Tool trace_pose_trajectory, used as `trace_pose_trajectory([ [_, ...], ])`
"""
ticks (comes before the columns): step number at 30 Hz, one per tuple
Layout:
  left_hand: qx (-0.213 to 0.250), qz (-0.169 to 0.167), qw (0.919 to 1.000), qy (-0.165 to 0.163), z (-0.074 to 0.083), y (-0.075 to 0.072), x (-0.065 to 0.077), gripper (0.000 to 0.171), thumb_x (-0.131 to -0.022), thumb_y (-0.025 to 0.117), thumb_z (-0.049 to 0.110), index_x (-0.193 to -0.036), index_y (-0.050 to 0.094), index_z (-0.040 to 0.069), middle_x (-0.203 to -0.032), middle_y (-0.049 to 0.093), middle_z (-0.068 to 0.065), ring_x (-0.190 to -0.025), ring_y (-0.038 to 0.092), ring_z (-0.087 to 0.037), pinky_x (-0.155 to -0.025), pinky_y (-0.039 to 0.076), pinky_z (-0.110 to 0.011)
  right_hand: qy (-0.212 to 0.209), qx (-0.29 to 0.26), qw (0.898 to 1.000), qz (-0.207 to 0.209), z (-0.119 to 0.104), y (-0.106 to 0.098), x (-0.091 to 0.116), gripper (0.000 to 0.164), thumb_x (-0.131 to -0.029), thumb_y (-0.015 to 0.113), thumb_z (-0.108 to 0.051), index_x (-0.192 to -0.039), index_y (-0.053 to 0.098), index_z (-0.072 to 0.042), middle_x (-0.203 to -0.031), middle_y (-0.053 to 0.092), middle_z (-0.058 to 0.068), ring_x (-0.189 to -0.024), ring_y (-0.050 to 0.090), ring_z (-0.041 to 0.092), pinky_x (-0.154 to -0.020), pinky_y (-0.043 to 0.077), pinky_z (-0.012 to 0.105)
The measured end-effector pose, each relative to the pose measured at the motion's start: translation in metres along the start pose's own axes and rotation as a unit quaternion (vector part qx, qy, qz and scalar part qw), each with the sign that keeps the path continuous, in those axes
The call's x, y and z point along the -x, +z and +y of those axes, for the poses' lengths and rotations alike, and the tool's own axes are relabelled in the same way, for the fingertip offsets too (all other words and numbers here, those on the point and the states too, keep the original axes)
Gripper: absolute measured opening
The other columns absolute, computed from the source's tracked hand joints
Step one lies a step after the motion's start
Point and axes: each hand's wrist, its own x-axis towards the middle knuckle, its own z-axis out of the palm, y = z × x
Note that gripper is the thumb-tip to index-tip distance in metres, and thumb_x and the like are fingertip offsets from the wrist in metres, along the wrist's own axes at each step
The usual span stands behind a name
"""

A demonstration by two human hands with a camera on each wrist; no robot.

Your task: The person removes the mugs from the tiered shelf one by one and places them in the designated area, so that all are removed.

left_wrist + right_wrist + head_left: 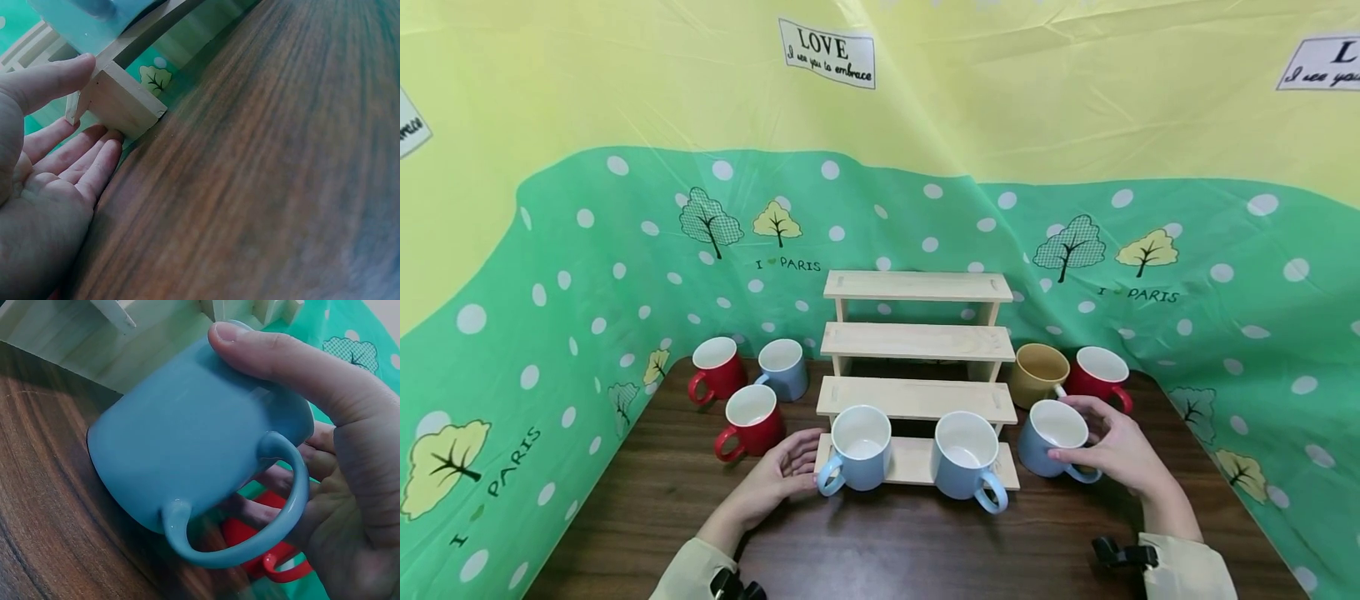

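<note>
A stepped wooden shelf (917, 398) stands in the middle of the table, with two light blue mugs (861, 448) (958, 458) on its lowest step. My left hand (784, 468) holds the left end of that step, thumb at the top edge and fingertips (111, 136) against the side panel (122, 103). To the right of the shelf, my right hand (1108, 446) grips another blue mug (194, 431) near its rim, thumb on the near side and fingers round the far side. This mug tilts in the right wrist view, its handle towards the palm.
Left of the shelf stand two red mugs (721, 375) (760, 427) and a blue mug (785, 379). Behind the right hand are a mustard mug (1036, 385) and a red mug (1092, 383). A printed cloth (895, 217) hangs behind the dark wood table (880, 550).
</note>
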Motion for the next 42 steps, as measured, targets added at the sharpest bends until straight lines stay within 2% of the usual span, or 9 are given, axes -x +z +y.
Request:
trace_pose_trajectory([
  [6, 0.0, 0.0, 1.0, -0.006, 0.001, 0.0, 0.001, 0.076, -0.103, 0.075, 0.009, -0.166, 0.033, -0.004, -0.163, 0.047, -0.027, -0.145, 0.053, -0.034, -0.113, 0.049, -0.024, 0.001, 0.007, 1.0, -0.003, 0.0, 0.001, 0.0, 0.088, -0.081, 0.101, -0.025, -0.152, 0.054, -0.004, -0.142, 0.064, 0.02, -0.116, 0.065, 0.029, -0.089, 0.053, 0.016],
  [13, 0.001, 0.001, 1.0, -0.006, 0.002, 0.0, 0.001, 0.077, -0.103, 0.075, 0.01, -0.166, 0.033, -0.004, -0.164, 0.047, -0.027, -0.146, 0.053, -0.034, -0.114, 0.048, -0.024, -0.012, -0.001, 1.0, -0.007, -0.003, -0.001, 0.001, 0.087, -0.081, 0.1, -0.023, -0.152, 0.053, -0.003, -0.139, 0.064, 0.021, -0.108, 0.065, 0.013, -0.088, 0.057, 0.021],
  [20, 0.001, 0.0, 1.0, 0.002, 0.001, 0.0, 0.0, 0.076, -0.103, 0.075, 0.008, -0.165, 0.034, -0.005, -0.163, 0.048, -0.028, -0.144, 0.055, -0.03, -0.114, 0.048, -0.024, -0.001, 0.007, 0.999, -0.039, -0.009, -0.003, 0.001, 0.09, -0.083, 0.098, -0.025, -0.154, 0.048, -0.002, -0.134, 0.065, 0.023, -0.107, 0.064, 0.031, -0.081, 0.058, 0.036],
  [24, 0.001, 0.0, 1.0, 0.007, 0.001, 0.0, 0.0, 0.076, -0.102, 0.075, 0.006, -0.165, 0.034, -0.005, -0.162, 0.048, -0.028, -0.143, 0.055, -0.028, -0.114, 0.048, -0.025, 0.011, 0.015, 0.999, -0.047, -0.018, -0.008, 0.0, 0.092, -0.086, 0.096, -0.03, -0.158, 0.046, -0.001, -0.142, 0.062, 0.025, -0.115, 0.064, 0.037, -0.083, 0.058, 0.039],
  [26, 0.001, 0.0, 1.0, 0.008, 0.001, 0.0, 0.0, 0.076, -0.102, 0.075, 0.007, -0.165, 0.034, -0.005, -0.162, 0.048, -0.028, -0.143, 0.056, -0.028, -0.114, 0.049, -0.025, 0.009, 0.018, 0.999, -0.042, -0.022, -0.01, 0.0, 0.092, -0.088, 0.094, -0.031, -0.159, 0.045, -0.001, -0.148, 0.06, 0.026, -0.12, 0.064, 0.041, -0.086, 0.059, 0.038],
  [30, -0.001, -0.001, 1.0, 0.008, 0.001, 0.001, 0.0, 0.076, -0.102, 0.075, 0.007, -0.165, 0.034, -0.005, -0.162, 0.048, -0.028, -0.143, 0.055, -0.029, -0.114, 0.049, -0.025, -0.001, 0.015, 1.0, -0.027, -0.031, -0.014, 0.001, 0.089, -0.091, 0.092, -0.031, -0.16, 0.044, -0.001, -0.155, 0.056, 0.026, -0.13, 0.062, 0.046, -0.091, 0.058, 0.028],
  [33, -0.001, -0.001, 1.0, 0.008, 0.001, 0.001, 0.0, 0.076, -0.102, 0.075, 0.007, -0.165, 0.034, -0.005, -0.161, 0.048, -0.028, -0.143, 0.055, -0.029, -0.114, 0.049, -0.025, -0.004, 0.011, 1.0, -0.02, -0.035, -0.016, 0.002, 0.086, -0.093, 0.09, -0.031, -0.16, 0.045, -0.003, -0.155, 0.057, 0.025, -0.13, 0.063, 0.045, -0.092, 0.057, 0.023],
  [39, 0.0, 0.0, 1.0, 0.006, 0.002, 0.002, 0.0, 0.076, -0.102, 0.075, 0.007, -0.165, 0.034, -0.005, -0.162, 0.048, -0.028, -0.142, 0.056, -0.028, -0.113, 0.049, -0.025, -0.012, 0.025, 1.0, -0.003, -0.039, -0.017, 0.004, 0.081, -0.095, 0.088, -0.033, -0.16, 0.048, -0.004, -0.153, 0.059, 0.022, -0.128, 0.064, 0.044, -0.091, 0.058, 0.026],
  [42, 0.0, 0.0, 1.0, 0.007, 0.002, 0.002, 0.0, 0.076, -0.103, 0.075, 0.008, -0.165, 0.034, -0.005, -0.162, 0.048, -0.028, -0.142, 0.056, -0.028, -0.113, 0.049, -0.025, -0.02, 0.03, 0.999, 0.012, -0.043, -0.017, 0.005, 0.079, -0.096, 0.088, -0.034, -0.158, 0.05, -0.005, -0.152, 0.06, 0.02, -0.127, 0.063, 0.044, -0.091, 0.055, 0.02],
])
